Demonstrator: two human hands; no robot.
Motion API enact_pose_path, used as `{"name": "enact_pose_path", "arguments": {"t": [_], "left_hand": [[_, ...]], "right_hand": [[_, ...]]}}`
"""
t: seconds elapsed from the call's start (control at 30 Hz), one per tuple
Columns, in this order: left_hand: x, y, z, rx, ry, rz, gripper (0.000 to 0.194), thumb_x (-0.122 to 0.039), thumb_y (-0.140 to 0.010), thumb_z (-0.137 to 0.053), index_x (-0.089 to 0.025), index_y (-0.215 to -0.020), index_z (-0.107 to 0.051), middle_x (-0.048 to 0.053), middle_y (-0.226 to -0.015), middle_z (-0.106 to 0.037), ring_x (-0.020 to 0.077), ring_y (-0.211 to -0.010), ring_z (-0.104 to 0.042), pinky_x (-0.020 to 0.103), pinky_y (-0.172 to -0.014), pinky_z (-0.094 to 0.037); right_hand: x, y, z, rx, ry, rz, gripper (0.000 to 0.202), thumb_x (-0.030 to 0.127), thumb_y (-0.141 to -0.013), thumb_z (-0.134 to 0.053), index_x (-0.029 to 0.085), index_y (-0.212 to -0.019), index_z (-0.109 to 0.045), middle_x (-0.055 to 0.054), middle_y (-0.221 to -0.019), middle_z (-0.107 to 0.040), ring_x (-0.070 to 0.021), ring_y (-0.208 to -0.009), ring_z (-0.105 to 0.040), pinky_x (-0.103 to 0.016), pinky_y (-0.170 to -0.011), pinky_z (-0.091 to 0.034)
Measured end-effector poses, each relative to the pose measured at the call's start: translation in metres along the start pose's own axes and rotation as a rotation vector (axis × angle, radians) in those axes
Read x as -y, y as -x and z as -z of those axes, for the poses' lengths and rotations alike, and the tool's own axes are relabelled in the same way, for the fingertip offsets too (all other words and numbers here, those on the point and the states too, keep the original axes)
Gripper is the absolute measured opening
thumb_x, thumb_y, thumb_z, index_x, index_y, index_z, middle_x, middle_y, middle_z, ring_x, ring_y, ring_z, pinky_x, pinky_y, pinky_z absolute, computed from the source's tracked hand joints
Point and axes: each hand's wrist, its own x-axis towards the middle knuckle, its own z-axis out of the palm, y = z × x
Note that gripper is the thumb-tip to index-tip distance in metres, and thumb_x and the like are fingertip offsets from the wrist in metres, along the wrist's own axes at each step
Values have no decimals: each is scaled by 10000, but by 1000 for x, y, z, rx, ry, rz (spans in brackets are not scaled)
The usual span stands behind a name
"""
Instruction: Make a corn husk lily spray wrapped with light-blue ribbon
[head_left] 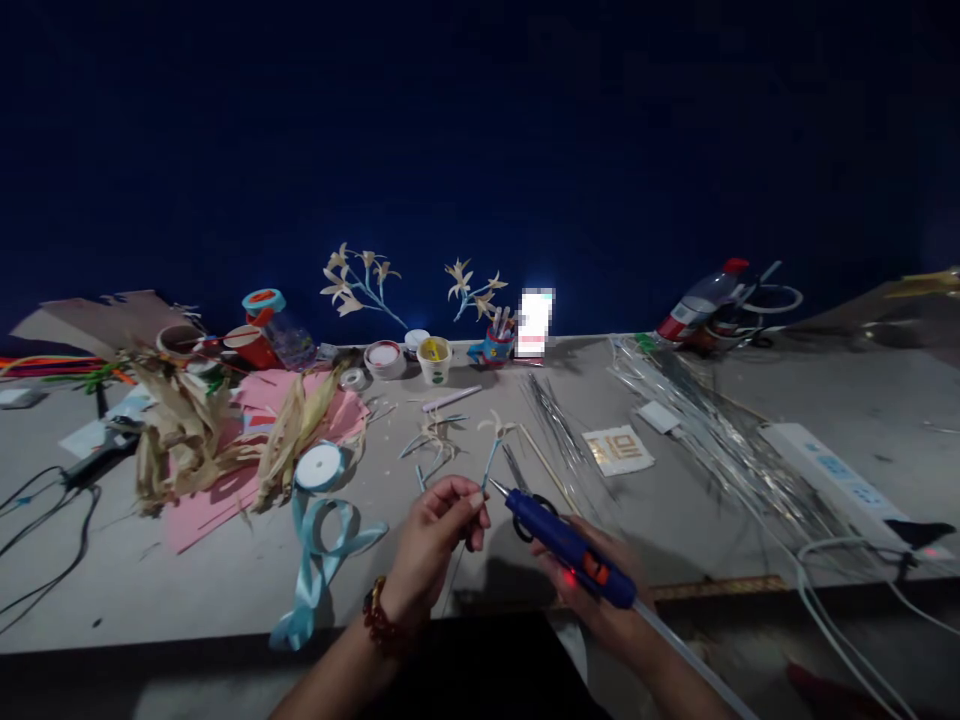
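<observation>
My left hand (448,520) pinches the blue-wrapped stem of a small husk flower (497,430), which stands upright above the fingertips. My right hand (592,585) is wrapped round a blue hot glue gun (566,540) with an orange part and a red light. The gun's metal nozzle points up and left, right beside the stem at my left fingertips. Black-handled scissors (523,520) lie partly hidden behind the gun. Left of my left hand, a light blue ribbon (307,570) trails from its spool (320,466). More husk flowers (433,435) lie on the table just beyond.
Corn husks (180,430) and pink paper (214,500) cover the left side. Cups (435,362), flower sprays (367,285) and a lit phone (535,320) line the back. Wires (555,425), plastic-wrapped strips (720,460), a power strip (832,480) and a bottle (697,308) are at right.
</observation>
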Motion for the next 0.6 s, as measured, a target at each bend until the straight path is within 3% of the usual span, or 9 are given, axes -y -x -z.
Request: {"name": "enact_pose_path", "arguments": {"t": [0.1,0.23,0.6], "left_hand": [[0,0,0,-2,-2,1,191,-293,-792,-720,-143,-810,-605,1,-631,-630,67,-480,-523,188,-487,-368],[-1,0,-1,6,-27,-4,175,-288,-815,-696,-145,-815,-595,1,-640,-637,70,-479,-533,194,-498,-383],[-2,1,-3,2,-26,7,174,-282,-817,-696,-143,-814,-591,-1,-634,-638,73,-468,-538,194,-485,-386]], "right_hand": [[-2,1,0,-6,133,97,147,343,-819,-636,217,-884,-676,-49,-801,-736,-219,-698,-710,-304,-635,-576],[-13,6,-4,-108,253,122,245,380,-805,-667,231,-998,-654,-70,-890,-743,-256,-764,-718,-348,-667,-590],[-18,8,-4,-119,220,128,255,379,-817,-649,235,-1027,-630,-63,-895,-741,-250,-754,-718,-340,-651,-590]]}}
